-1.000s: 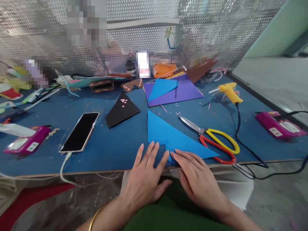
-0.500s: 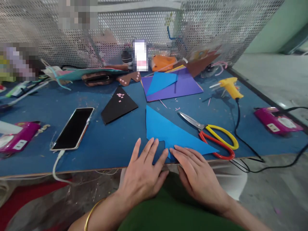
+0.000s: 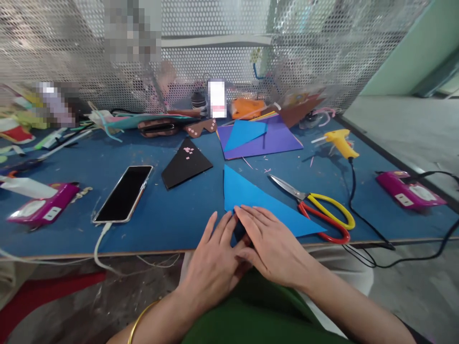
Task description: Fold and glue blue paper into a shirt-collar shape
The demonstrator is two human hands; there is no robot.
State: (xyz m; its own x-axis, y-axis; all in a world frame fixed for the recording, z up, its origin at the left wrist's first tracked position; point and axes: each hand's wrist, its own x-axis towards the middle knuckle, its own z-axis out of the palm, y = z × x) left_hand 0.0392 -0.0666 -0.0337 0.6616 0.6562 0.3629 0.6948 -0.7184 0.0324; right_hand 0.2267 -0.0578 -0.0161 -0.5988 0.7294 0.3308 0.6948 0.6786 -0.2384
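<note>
A bright blue paper piece with a long slanted edge lies near the table's front edge. My left hand rests at its lower left edge, fingers stretched out and apart. Across the paper's lower edge lies my right hand, its fingers extended flat and their tips meeting the fingers of my left hand. The part of the paper under both hands is hidden. Just right of the paper are metal scissors with one yellow and one red handle; the paper's right tip reaches the red handle.
A folded black paper piece bears small pink bits. Behind lie purple sheets with a smaller blue piece on top. A yellow glue gun, purple power strips and a charging phone flank the work area.
My right hand has slid left over the blue paper until its fingertips reach my left hand. The left hand stays at the paper's edge. The camera view has shifted slightly.
</note>
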